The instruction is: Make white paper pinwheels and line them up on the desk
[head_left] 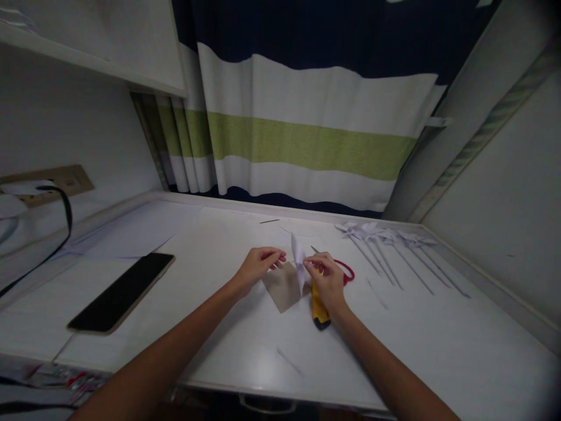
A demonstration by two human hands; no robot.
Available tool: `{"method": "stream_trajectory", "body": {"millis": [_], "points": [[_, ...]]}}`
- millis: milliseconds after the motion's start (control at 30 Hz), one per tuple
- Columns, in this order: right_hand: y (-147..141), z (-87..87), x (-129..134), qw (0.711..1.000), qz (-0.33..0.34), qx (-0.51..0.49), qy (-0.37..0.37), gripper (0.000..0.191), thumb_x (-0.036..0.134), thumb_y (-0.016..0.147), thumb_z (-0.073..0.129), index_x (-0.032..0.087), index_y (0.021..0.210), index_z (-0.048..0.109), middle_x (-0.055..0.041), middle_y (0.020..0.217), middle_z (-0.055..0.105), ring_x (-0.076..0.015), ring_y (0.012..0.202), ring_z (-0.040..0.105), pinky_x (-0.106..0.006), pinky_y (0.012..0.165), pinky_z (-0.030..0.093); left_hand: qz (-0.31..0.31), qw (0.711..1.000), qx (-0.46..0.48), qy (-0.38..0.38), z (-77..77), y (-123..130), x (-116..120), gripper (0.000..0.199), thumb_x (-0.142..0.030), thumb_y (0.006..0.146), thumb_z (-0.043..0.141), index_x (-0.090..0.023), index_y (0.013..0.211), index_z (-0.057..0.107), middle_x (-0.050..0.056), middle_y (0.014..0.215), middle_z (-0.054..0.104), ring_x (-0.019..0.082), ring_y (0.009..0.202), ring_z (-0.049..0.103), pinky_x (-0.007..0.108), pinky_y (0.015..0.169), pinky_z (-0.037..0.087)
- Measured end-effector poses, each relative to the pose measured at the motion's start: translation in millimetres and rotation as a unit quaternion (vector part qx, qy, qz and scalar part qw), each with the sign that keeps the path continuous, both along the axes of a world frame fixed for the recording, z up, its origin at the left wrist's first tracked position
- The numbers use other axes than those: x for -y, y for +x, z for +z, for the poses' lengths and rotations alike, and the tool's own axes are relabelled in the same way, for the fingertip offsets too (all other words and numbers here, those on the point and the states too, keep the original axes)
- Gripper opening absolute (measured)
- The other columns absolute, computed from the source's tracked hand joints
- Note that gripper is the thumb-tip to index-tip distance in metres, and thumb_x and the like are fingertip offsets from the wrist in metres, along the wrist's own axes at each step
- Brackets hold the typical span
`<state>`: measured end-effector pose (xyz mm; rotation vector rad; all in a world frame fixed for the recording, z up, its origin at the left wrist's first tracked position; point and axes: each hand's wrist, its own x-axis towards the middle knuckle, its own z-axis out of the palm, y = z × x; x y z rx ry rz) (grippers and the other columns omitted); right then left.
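Note:
My right hand (326, 280) pinches a folded white paper pinwheel (298, 260), seen nearly edge-on above the desk. To its left is my left hand (262, 264), fingers curled with thumb and fingertips close together; a faint thin line runs from them toward the paper, too fine to name. Below the hands lies a greyish-beige square card (283, 289). A yellow utility knife (319, 310) and red-handled scissors (348, 270) lie under and beside my right hand, partly covered by it.
Several white paper pinwheels on sticks (385, 237) lie at the back right. A black phone (123, 292) and white paper sheets (131, 231) are on the left. Thin white sticks (289, 361) and a dark thin rod (269, 221) lie on the desk. A striped curtain (298, 134) hangs behind.

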<state>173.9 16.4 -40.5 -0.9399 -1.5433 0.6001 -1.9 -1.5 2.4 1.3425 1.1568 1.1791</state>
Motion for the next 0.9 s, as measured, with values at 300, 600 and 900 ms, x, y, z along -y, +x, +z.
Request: {"method": "stream_trajectory", "body": {"millis": [300,600,900], "points": [[-4,-6.3,-10,0.893,0.129,-0.343,-0.261,0.016,0.009,0.053,0.058,0.018,0.066,0.062,0.0041,0.062,0.061,-0.0057,0.050,0.047,-0.017,0.050,0.035,0.011,0.984,-0.117,0.136,9.8,-3,4,0.016,-0.021,0.070,0.053,-0.013,0.078,0.064,0.006,0.078,0.062,0.013,0.070,0.055,0.024,0.063,0.043],[-4,-3.9,-1,0.878,0.134,-0.327,-0.324,0.023,0.010,0.048,0.062,0.018,0.070,0.062,0.0024,0.060,0.063,-0.0092,0.052,0.054,-0.018,0.051,0.041,0.169,0.922,-0.317,0.144,23.8,-63,-11,0.019,-0.023,0.074,0.051,-0.015,0.085,0.063,0.002,0.082,0.065,0.009,0.071,0.058,0.017,0.063,0.044],[-3,7.8,2,0.876,0.022,-0.300,-0.377,0.025,0.013,0.040,0.066,0.019,0.063,0.059,0.0017,0.060,0.065,-0.0121,0.055,0.059,-0.018,0.051,0.047,0.413,0.784,-0.461,-0.050,21.1,-277,-12,0.025,-0.023,0.079,0.047,-0.009,0.100,0.053,0.011,0.102,0.055,0.019,0.091,0.053,0.036,0.078,0.043]]}}
